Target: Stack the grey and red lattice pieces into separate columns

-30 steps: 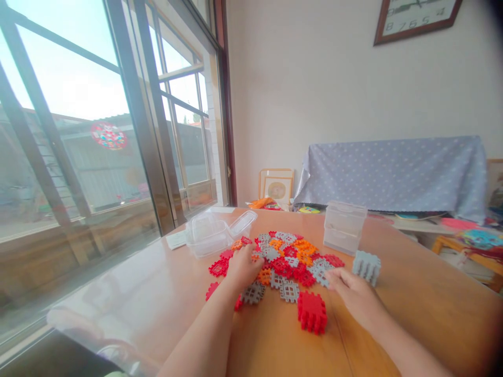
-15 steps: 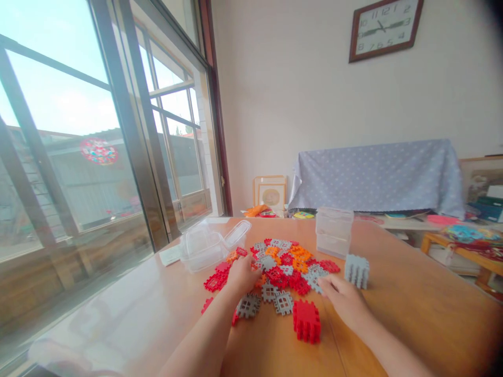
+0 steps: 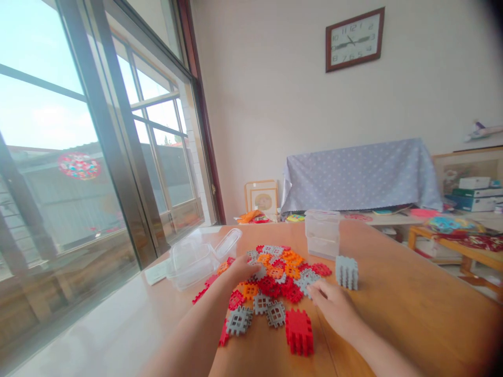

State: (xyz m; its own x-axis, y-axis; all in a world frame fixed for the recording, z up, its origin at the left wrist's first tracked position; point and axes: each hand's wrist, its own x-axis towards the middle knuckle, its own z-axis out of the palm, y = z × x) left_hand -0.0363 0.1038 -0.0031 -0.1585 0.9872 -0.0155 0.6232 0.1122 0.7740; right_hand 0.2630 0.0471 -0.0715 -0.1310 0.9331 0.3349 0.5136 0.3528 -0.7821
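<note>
A loose heap of red, grey and orange interlocking plastic tiles (image 3: 271,285) with notched edges covers the middle of the table. Over its left side reaches my left hand (image 3: 244,267), fingers stretched out, fingertips at a plain grey tile (image 3: 259,272). On the right, my right hand (image 3: 328,296) rests low beside grey window tiles (image 3: 307,281). Its fingers are curled together, and whatever they may hold is hidden. Nearer to me stands a stack of red tiles (image 3: 299,332). Beyond my right hand is a stack of grey tiles (image 3: 347,272).
Clear plastic containers (image 3: 190,264) lie at the table's left, by the window. A clear lidded box (image 3: 322,235) stands behind the heap. Against the wall are a cloth-covered long shape (image 3: 357,175) and a wooden stool (image 3: 451,246) with colourful items.
My view has shifted slightly to the right. My left hand has moved farther over the heap, to the grey tile. My right hand has stayed near the grey window tiles.
</note>
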